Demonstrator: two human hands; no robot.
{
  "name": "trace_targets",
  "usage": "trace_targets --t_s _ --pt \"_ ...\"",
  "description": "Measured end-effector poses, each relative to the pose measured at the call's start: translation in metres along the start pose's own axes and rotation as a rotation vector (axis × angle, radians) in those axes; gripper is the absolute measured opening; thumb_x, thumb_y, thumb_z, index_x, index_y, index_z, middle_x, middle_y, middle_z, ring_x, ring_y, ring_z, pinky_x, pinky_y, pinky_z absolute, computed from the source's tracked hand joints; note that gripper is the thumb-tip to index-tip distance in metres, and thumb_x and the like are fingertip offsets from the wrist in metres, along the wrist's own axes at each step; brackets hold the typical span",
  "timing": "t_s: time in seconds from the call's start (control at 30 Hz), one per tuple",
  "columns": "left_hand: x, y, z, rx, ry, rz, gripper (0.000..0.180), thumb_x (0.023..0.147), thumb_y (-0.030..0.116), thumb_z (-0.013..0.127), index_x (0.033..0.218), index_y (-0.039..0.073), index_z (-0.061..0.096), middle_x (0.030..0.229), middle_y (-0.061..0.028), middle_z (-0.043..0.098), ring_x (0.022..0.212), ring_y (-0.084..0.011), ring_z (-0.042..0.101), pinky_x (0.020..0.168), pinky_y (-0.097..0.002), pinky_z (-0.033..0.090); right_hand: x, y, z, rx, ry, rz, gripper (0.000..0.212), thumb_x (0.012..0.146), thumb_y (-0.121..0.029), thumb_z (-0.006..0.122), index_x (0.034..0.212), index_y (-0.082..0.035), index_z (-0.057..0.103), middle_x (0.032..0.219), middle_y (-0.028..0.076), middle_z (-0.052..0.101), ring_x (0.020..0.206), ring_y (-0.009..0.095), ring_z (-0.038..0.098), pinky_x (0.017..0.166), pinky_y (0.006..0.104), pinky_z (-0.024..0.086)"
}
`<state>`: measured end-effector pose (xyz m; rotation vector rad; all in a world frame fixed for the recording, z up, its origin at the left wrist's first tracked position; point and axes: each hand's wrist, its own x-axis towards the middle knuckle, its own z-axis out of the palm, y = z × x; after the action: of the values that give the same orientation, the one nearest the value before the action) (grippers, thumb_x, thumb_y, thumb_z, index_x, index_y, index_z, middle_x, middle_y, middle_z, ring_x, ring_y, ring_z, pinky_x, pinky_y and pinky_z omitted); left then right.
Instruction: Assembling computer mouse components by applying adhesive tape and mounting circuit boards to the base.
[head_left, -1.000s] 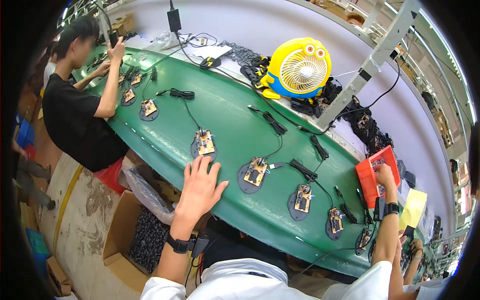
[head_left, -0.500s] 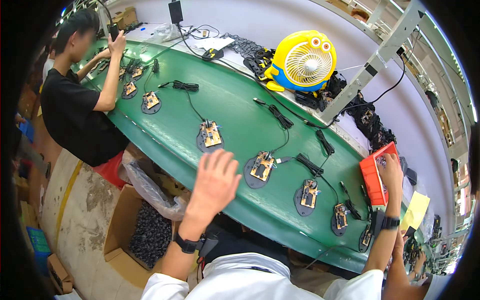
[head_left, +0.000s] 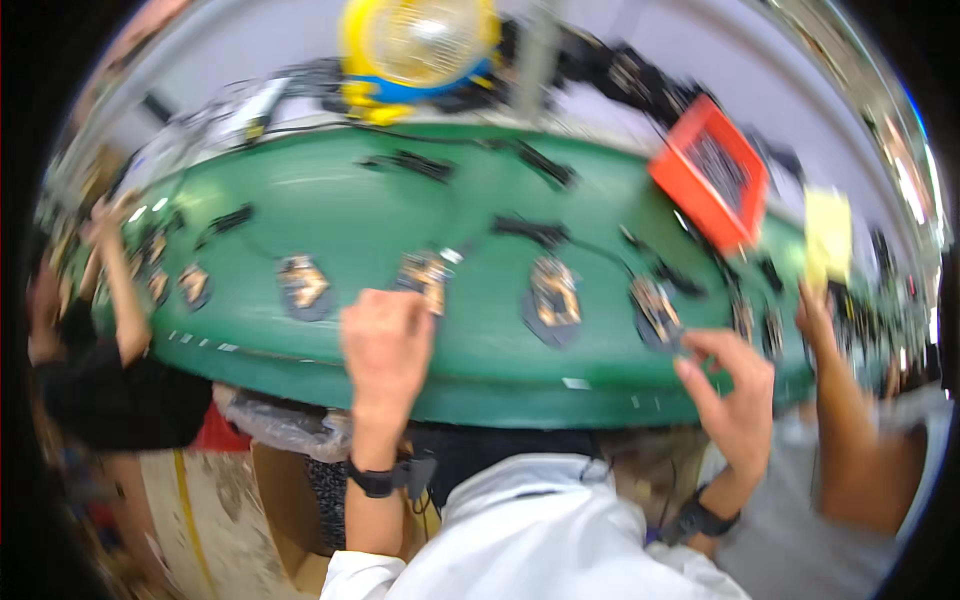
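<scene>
My left hand (head_left: 385, 345) is at the near side of the green work surface with its fingers curled closed. It partly covers a tan circuit board on a dark base (head_left: 425, 280); blur hides whether it holds anything. On the right, my right hand (head_left: 735, 390) has thumb and forefinger tips brought together, and anything between them is too small to make out. Just beyond those fingertips lies another circuit board on its dark base (head_left: 657, 310). Between my hands sits a third such board (head_left: 553, 295), beside a bundled black cable (head_left: 530, 230).
A red bin (head_left: 740, 228) of small parts stands at the far right. More boards (head_left: 303, 285) line the green surface (head_left: 480, 375). A yellow fan (head_left: 420, 50) is at the back. Co-workers' arms reach in at left (head_left: 120, 280) and right (head_left: 835, 400), one touching yellow paper (head_left: 828, 235).
My right hand has come out of the red bin and moved toward the boards. My left hand's spread fingers have curled. The view has swung to the right and is blurred.
</scene>
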<state>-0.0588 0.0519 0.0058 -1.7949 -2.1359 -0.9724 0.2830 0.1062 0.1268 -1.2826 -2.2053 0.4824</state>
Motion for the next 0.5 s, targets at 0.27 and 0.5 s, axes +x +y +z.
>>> trace_targets --t_s 0.27,0.5 --pt "0.004 0.005 0.017 -0.012 -0.047 0.013 0.012 0.087 0.009 0.08 0.095 0.002 0.075 0.087 -0.0108 0.075 0.08 -0.0226 0.071 0.075 -0.0359 0.054 -0.162 0.044 0.004 0.161 -0.257 0.446 0.019 0.094 -0.014 0.069 0.106 0.001 0.072 0.092 0.018 0.074 0.088 0.036 0.068 0.078 0.0437 0.054" --pt "0.011 -0.006 0.017 0.013 -0.111 0.047 0.013 0.09 0.014 0.078 0.1 0.005 0.076 0.082 -0.0079 0.076 0.074 -0.0149 0.071 0.074 -0.032 0.054 -0.247 0.072 0.075 0.362 -0.507 0.759 0.032 0.095 -0.02 0.069 0.116 0.003 0.069 0.092 0.024 0.073 0.089 0.041 0.069 0.082 0.0463 0.053"
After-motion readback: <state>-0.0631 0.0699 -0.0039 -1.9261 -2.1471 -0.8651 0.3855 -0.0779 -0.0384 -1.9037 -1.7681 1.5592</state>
